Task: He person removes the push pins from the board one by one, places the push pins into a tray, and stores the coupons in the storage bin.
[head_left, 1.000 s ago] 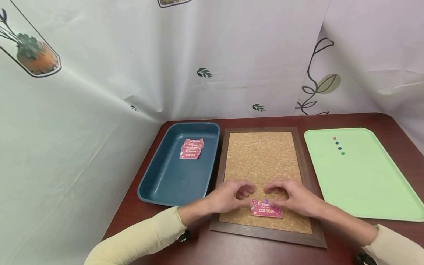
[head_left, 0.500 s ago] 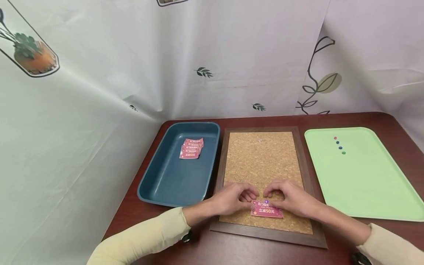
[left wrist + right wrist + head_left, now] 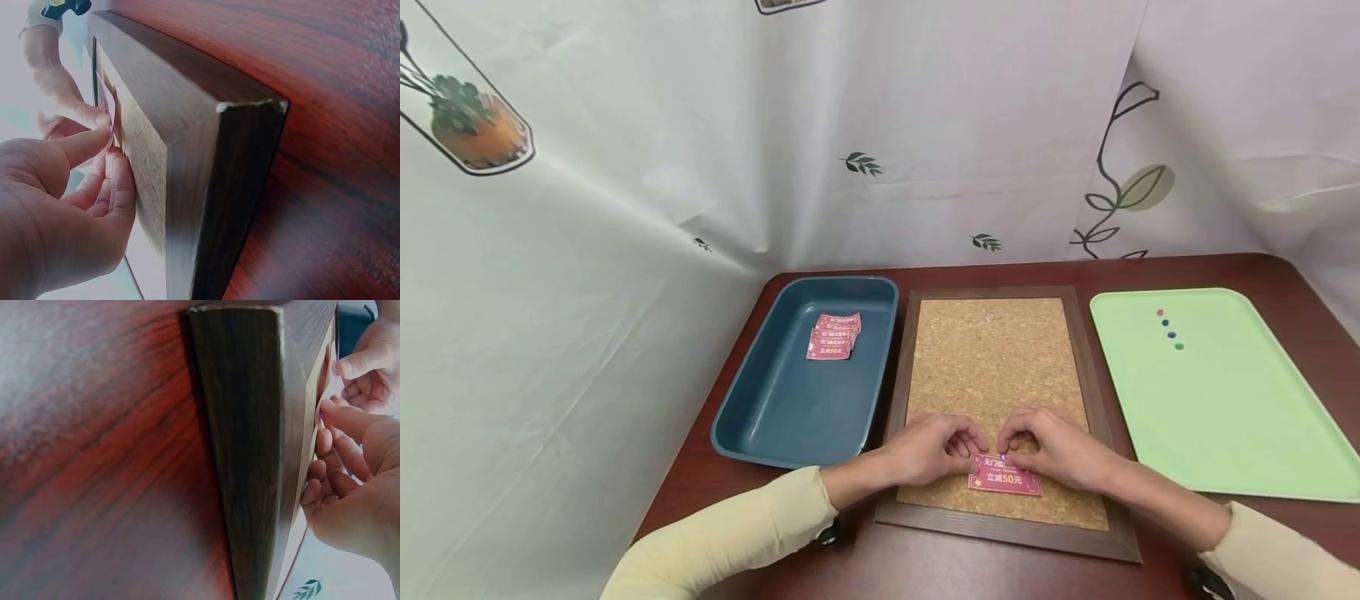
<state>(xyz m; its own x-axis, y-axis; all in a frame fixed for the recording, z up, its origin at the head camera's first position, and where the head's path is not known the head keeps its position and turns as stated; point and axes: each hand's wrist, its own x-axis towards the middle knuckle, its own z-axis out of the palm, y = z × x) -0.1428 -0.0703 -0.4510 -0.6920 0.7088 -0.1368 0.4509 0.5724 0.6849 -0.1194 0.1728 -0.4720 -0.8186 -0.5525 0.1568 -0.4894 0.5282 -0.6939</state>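
A pink printed coupon (image 3: 1003,481) lies low on the framed corkboard (image 3: 992,358), one edge lifting off the cork in the left wrist view. My left hand (image 3: 931,450) pinches the coupon's upper left corner, thumb on the printed face and fingers curled behind. From the other side, my right hand (image 3: 1060,448) pinches a small purple pushpin (image 3: 1003,457) at the coupon's top edge between thumb and index finger. The right wrist view shows the purple pin (image 3: 322,415) at the thumb tip; its point is hidden.
Left of the board stands a deep blue tray (image 3: 767,417) with several overlapping pink coupons (image 3: 830,343). A light green tray (image 3: 1225,417) on the right bears several coloured pins (image 3: 1172,335) in a row. A small clear thing (image 3: 988,317) sits near the board's top.
My left hand has shifted slightly right and its thumb has come onto the coupon's corner. My right fingers have closed in around the purple pushpin. The coupon has barely moved.
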